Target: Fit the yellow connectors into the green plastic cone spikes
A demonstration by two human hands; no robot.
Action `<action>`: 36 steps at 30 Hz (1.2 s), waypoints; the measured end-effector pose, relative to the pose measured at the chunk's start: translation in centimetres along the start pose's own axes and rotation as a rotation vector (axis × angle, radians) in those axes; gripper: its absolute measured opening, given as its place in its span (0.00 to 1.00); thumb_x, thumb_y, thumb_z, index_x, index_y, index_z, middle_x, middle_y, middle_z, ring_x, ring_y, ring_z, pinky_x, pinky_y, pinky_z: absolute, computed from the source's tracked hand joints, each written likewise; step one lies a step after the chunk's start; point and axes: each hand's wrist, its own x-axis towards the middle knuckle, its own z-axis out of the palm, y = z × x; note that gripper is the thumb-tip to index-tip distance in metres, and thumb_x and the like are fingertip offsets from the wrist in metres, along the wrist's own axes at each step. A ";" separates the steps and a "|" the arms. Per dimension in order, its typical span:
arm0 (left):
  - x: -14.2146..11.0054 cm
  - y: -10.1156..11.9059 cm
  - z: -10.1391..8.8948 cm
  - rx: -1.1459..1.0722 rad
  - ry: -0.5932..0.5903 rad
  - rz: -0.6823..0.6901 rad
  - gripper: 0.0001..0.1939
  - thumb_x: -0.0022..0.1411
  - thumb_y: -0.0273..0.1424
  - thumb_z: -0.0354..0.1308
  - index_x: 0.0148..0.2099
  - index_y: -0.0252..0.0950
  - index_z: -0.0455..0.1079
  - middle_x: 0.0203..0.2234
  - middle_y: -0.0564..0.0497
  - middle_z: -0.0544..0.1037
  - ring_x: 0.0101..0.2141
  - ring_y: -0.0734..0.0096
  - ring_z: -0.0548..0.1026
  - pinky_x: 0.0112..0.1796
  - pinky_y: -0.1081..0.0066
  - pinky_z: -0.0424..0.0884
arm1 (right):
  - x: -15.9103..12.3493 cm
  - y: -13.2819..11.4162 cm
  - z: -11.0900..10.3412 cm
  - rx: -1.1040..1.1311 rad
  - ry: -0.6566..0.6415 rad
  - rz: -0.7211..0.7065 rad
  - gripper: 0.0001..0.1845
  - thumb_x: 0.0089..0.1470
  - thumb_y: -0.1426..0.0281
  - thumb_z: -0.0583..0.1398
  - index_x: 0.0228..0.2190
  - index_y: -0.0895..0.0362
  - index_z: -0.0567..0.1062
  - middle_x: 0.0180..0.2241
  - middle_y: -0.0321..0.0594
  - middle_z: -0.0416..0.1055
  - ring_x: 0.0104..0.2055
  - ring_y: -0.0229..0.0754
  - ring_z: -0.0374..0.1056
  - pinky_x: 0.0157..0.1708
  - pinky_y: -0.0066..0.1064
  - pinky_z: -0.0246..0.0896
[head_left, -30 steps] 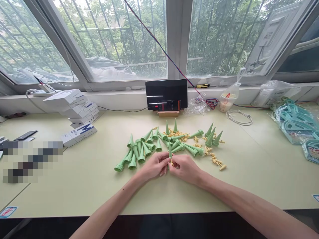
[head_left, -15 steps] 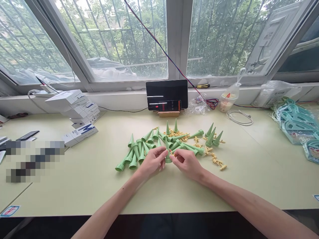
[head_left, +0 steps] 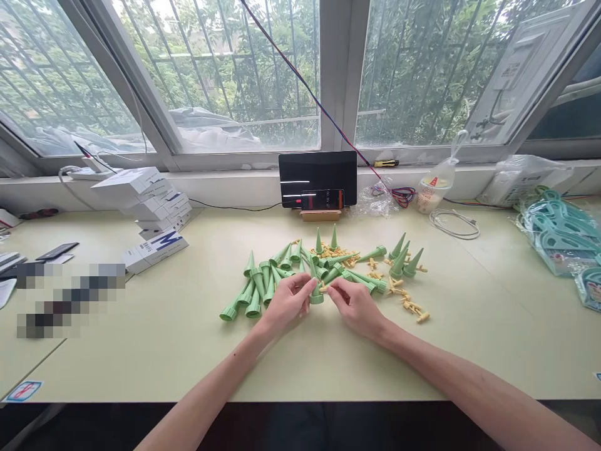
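Observation:
My left hand point(head_left: 292, 299) is closed on a green plant watering spike point(head_left: 317, 297), which stands point up with its ribbed collar low. A small yellow valve point(head_left: 322, 287) sticks out of the spike's right side. At its outer end are the pinched thumb and forefinger of my right hand point(head_left: 353, 305). To the left and behind my hands lies a pile of green spikes point(head_left: 257, 283), mostly tipped over. Loose yellow valves point(head_left: 413, 307) are scattered to the right, near several upright spikes point(head_left: 398, 262). A further heap of yellow valves point(head_left: 338, 255) lies behind.
A dark tablet point(head_left: 319, 172) with a phone point(head_left: 323, 199) before it leans at the window sill. White boxes point(head_left: 154, 250) are stacked at left. A bagged cup point(head_left: 432, 191), a white cable point(head_left: 454, 224) and teal plastic items point(head_left: 558, 228) are at right.
The spike has come forward out of the hands' close grip, and the yellow valve now shows at its side. My right hand has drawn slightly right, away from the left.

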 end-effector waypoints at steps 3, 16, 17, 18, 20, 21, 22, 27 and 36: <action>-0.1 0.0 0.0 -0.013 0.034 -0.003 0.19 0.61 0.46 0.61 0.41 0.35 0.68 0.17 0.60 0.65 0.15 0.79 0.62 0.17 0.77 0.62 | 0.0 0.1 0.0 -0.011 0.003 0.004 0.15 0.66 0.64 0.53 0.29 0.56 0.70 0.20 0.31 0.60 0.22 0.36 0.53 0.24 0.29 0.48; -0.3 -0.1 -0.7 0.166 0.034 0.157 0.10 0.65 0.36 0.57 0.44 0.36 0.71 0.18 0.60 0.60 0.19 0.80 0.58 0.21 0.77 0.57 | 0.5 0.3 -0.5 -0.022 0.071 0.030 0.20 0.66 0.60 0.53 0.23 0.55 0.64 0.19 0.31 0.56 0.21 0.36 0.49 0.23 0.30 0.47; -0.3 -0.2 -0.7 0.204 0.021 0.166 0.09 0.65 0.36 0.56 0.40 0.35 0.73 0.17 0.59 0.59 0.19 0.79 0.58 0.22 0.77 0.56 | 0.5 0.4 -0.5 -0.025 0.074 0.031 0.20 0.66 0.61 0.53 0.23 0.55 0.65 0.19 0.31 0.56 0.21 0.36 0.50 0.23 0.30 0.47; -0.4 -0.2 -0.7 0.238 0.010 0.172 0.09 0.65 0.35 0.56 0.38 0.35 0.73 0.17 0.59 0.58 0.20 0.79 0.57 0.22 0.76 0.55 | 0.5 0.4 -0.5 -0.029 0.078 0.030 0.20 0.66 0.61 0.53 0.23 0.55 0.65 0.19 0.31 0.56 0.21 0.36 0.50 0.23 0.30 0.47; -0.4 -0.3 -0.7 0.298 -0.024 0.171 0.09 0.64 0.34 0.55 0.36 0.34 0.73 0.17 0.59 0.57 0.20 0.79 0.55 0.22 0.76 0.53 | 0.5 0.4 -0.5 -0.035 0.083 0.029 0.20 0.66 0.61 0.54 0.23 0.55 0.65 0.19 0.30 0.56 0.21 0.36 0.50 0.23 0.30 0.47; -0.5 -0.4 -0.7 0.330 -0.046 0.167 0.09 0.64 0.33 0.55 0.36 0.34 0.73 0.16 0.59 0.57 0.20 0.79 0.54 0.22 0.76 0.52 | 0.5 0.4 -0.5 -0.037 0.082 0.028 0.20 0.66 0.61 0.54 0.23 0.55 0.65 0.19 0.30 0.55 0.21 0.36 0.50 0.23 0.30 0.47; -0.5 -0.4 -0.7 0.362 -0.069 0.162 0.09 0.64 0.33 0.55 0.36 0.34 0.73 0.16 0.59 0.58 0.20 0.78 0.54 0.22 0.76 0.52 | 0.4 0.4 -0.5 -0.038 0.081 0.027 0.20 0.65 0.62 0.54 0.23 0.55 0.65 0.19 0.30 0.55 0.21 0.36 0.50 0.23 0.30 0.47; -0.5 -0.6 -0.6 0.511 -0.131 0.149 0.10 0.63 0.33 0.54 0.34 0.35 0.74 0.16 0.59 0.61 0.19 0.77 0.57 0.23 0.75 0.53 | 0.4 0.3 -0.5 -0.040 0.075 0.013 0.20 0.65 0.62 0.53 0.22 0.55 0.65 0.19 0.30 0.55 0.21 0.36 0.49 0.23 0.30 0.47; -0.4 -0.6 -0.5 0.545 -0.114 0.213 0.12 0.64 0.35 0.54 0.35 0.35 0.75 0.16 0.58 0.61 0.20 0.76 0.56 0.23 0.74 0.54 | 0.4 0.6 -0.3 -0.060 0.065 -0.001 0.20 0.66 0.63 0.53 0.23 0.55 0.66 0.19 0.31 0.57 0.22 0.36 0.50 0.23 0.30 0.48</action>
